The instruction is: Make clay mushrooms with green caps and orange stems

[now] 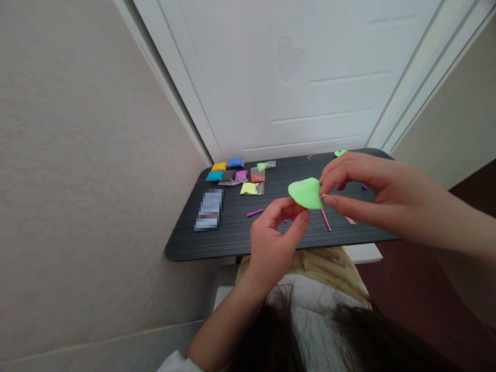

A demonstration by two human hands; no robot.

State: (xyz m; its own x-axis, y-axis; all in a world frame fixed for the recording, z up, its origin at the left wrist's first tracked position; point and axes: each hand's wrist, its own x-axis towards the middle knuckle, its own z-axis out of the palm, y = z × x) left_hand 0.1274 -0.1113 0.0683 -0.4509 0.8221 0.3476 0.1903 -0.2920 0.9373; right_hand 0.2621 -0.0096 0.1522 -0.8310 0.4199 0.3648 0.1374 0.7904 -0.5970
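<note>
Fingers [343, 204] on green piece [306, 192] (packets [241, 176] beyond)

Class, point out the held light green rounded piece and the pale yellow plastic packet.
Light green rounded piece [306, 192]: head view, middle of its broad face.
Pale yellow plastic packet [249, 188]: head view, its yellow middle.

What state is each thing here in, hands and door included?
Left hand: curled, holding the green piece from below.
Green piece: held up above the table, broad and soft-looking.
Right hand: pinching at the green piece's edge.
Door: looks shut.
Purple stick: lying down.
Pink stick: lying down.
Blue packet: lying flat; seal unclear.
</note>
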